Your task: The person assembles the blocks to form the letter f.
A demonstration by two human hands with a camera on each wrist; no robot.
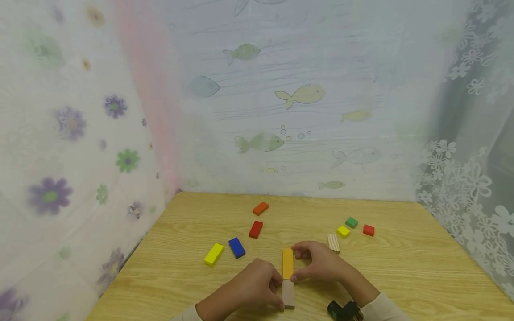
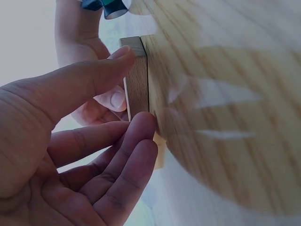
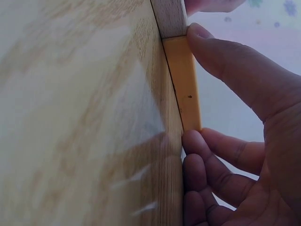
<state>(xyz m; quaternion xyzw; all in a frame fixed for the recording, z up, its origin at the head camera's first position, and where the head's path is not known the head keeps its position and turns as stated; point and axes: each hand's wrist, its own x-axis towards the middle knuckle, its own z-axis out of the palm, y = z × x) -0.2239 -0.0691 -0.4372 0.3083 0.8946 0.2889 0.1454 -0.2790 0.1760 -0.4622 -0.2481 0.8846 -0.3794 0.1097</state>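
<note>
An orange-yellow block [image 1: 288,264] and a plain wooden block [image 1: 288,294] lie end to end in a line on the table. My left hand [image 1: 257,285] holds the plain block lengthwise, thumb at its near end and fingertips by the joint between the blocks. With my right hand [image 1: 319,263] I hold the orange-yellow block, index fingertip at its far end and thumb near the joint. The right wrist view shows the orange-yellow block [image 3: 185,80] end against end with the plain one. In the left wrist view the fingers partly cover the plain block [image 2: 138,80].
Left of the hands lie yellow [image 1: 214,254], blue [image 1: 237,248], red [image 1: 255,229] and orange [image 1: 260,208] blocks. To the right are a striped wooden block [image 1: 333,243] and small yellow [image 1: 343,231], green [image 1: 351,222] and red [image 1: 368,230] blocks. A black device [image 1: 344,310] sits by my right wrist.
</note>
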